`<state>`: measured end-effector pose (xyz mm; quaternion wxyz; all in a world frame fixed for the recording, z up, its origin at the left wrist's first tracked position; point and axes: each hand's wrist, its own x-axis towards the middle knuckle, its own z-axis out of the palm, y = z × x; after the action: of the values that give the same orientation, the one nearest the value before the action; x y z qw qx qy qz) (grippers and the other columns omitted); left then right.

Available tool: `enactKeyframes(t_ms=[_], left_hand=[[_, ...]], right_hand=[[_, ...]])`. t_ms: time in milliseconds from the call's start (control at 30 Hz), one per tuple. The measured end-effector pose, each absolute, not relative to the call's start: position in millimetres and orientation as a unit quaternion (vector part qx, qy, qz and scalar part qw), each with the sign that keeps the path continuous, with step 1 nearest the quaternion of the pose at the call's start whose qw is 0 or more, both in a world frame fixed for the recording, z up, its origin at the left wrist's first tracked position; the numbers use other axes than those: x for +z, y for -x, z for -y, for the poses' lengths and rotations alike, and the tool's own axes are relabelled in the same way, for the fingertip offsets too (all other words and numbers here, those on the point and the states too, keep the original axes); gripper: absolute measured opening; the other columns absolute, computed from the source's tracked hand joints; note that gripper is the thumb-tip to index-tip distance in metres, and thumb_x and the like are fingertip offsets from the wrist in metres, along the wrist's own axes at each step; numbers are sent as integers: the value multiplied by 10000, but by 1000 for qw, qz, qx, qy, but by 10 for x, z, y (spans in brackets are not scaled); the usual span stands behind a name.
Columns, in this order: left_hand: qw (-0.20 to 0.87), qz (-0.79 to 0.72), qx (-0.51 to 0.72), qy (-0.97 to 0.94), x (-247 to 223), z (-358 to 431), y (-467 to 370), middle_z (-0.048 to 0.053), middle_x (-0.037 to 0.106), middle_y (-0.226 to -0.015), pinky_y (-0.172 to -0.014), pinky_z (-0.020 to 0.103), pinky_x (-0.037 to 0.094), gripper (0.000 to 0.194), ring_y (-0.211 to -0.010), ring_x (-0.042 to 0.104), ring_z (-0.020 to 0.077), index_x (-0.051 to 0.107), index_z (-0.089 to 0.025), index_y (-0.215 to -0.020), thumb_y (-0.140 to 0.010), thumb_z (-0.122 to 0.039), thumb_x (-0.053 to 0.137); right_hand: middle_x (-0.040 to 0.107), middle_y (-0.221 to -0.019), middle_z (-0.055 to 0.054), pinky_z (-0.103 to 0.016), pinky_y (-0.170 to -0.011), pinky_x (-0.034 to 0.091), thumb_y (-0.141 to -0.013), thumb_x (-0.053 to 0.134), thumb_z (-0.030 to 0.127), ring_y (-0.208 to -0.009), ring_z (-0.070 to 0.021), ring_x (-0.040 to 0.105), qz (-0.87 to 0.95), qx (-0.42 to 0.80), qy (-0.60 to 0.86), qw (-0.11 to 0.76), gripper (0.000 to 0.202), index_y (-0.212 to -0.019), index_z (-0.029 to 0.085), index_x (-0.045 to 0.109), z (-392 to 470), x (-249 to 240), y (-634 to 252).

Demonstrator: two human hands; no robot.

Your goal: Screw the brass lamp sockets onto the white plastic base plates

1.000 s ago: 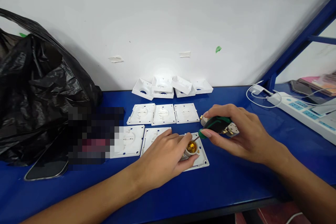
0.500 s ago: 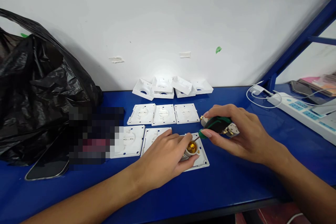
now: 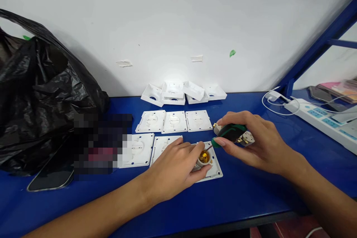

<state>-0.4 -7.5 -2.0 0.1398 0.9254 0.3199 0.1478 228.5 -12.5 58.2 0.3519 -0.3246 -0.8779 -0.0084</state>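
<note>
My right hand (image 3: 259, 145) is closed round the black and green handle of a screwdriver (image 3: 230, 134). Its thin shaft slants down to the left into a lamp socket (image 3: 205, 157), round and white with a brass-coloured inside. With thumb and fingers, my left hand (image 3: 178, 167) grips that socket and presses it on a square white base plate (image 3: 216, 171). Whether the screwdriver's tip sits in a screw is hidden inside the socket. Behind my right fingers, more white sockets with brass terminals (image 3: 247, 138) lie on the table, partly covered.
Several white base plates (image 3: 174, 122) lie in rows, and white square covers (image 3: 173, 90) are piled against the wall. A black plastic bag (image 3: 47, 81) and a phone (image 3: 51, 174) are on the left. A white power strip (image 3: 329, 119) with cables lies at the right.
Almost nothing differs. Both hands, the screwdriver and the lamp socket keep their places; the view has shifted very slightly.
</note>
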Motion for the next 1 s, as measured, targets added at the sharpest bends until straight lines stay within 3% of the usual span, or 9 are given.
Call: enactKeyframes(t_ms=[1000], left_hand=[[141,-319,157,-924,-36,88,13,-13,684,-795,-799,405,464,259,-740,686,248,539,-194,-1145,-1014,-382,660]], right_hand=[[749,-897,-6,-228,-605,555,-1031,590,308,-671,-123,724,882,-21,320,345,162,-1137,193,546,147,604,-2275]])
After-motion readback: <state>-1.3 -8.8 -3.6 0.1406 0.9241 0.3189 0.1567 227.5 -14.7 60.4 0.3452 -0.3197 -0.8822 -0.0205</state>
